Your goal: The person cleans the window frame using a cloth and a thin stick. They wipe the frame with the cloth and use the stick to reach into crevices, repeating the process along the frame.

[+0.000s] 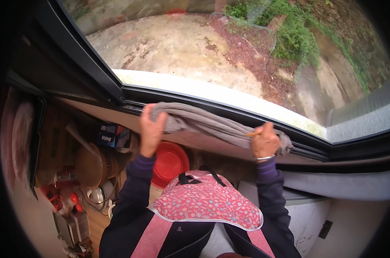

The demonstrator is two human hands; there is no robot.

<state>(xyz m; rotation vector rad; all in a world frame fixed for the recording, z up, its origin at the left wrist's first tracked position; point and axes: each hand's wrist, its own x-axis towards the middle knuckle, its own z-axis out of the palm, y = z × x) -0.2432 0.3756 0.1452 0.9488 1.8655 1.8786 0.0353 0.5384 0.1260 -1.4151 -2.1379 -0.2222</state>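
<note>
A long grey cloth lies bunched along the black window frame, between my two hands. My left hand is closed on its left end, fingers against the frame's lower track. Further right, my right hand grips the cloth near its other end, and a short piece of the fabric hangs past the knuckles. A thin yellowish-brown stick-like piece pokes out from the right hand; what it is I cannot make out.
Beyond the glass lie a concrete yard and green plants. Below the sill stand a red plastic basin, a dark box and a round wooden-topped basket. A white cabinet is at the lower right.
</note>
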